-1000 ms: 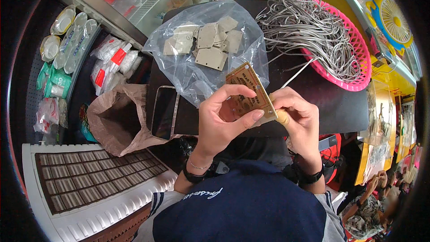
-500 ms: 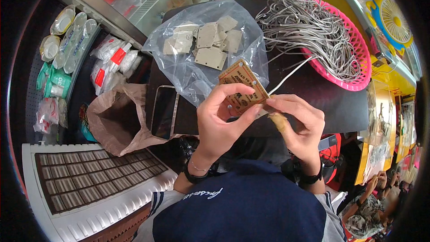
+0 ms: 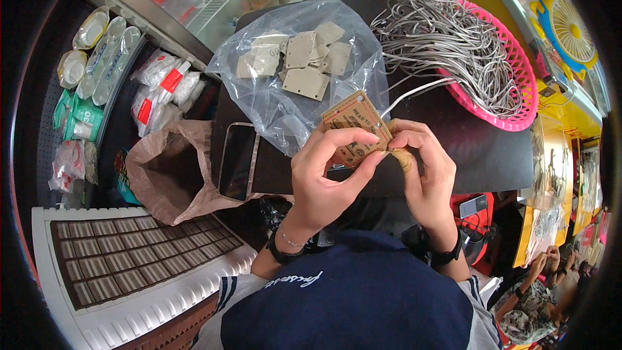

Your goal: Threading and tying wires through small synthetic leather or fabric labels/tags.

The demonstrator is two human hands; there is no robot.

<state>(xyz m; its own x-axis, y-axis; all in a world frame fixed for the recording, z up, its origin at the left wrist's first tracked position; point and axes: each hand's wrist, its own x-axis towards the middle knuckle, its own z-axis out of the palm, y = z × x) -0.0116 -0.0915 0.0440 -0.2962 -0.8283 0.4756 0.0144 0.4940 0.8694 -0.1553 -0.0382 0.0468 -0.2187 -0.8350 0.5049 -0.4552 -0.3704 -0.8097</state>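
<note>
My left hand [image 3: 330,178] is closed around a brown printed card [image 3: 355,118], thumb and fingers pinching its lower part. The card has small holes near its corners and is held tilted above the table's front edge. At its lower right edge my right hand [image 3: 426,165] pinches the end of a pale cord [image 3: 414,93]; the tip is hidden by the fingers. That cord runs from behind the card back toward a pink basket [image 3: 518,113]. Yellowish tape wraps my right thumb. Ahead of my left hand, several grey cards [image 3: 306,83] lie on a clear plastic bag [image 3: 243,100].
A tangle of grey cords [image 3: 440,32] fills the basket on the dark table [image 3: 479,162]. A phone [image 3: 238,162] lies at the table's left edge, beside an open brown bag [image 3: 175,175]. A white slatted unit [image 3: 149,266] stands lower left. Other people's hands [image 3: 551,259] show at far right.
My right hand has moved slightly left and its fingers have curled in closer to the card. The card has turned a little more upright, and the cord has shifted with it.
</note>
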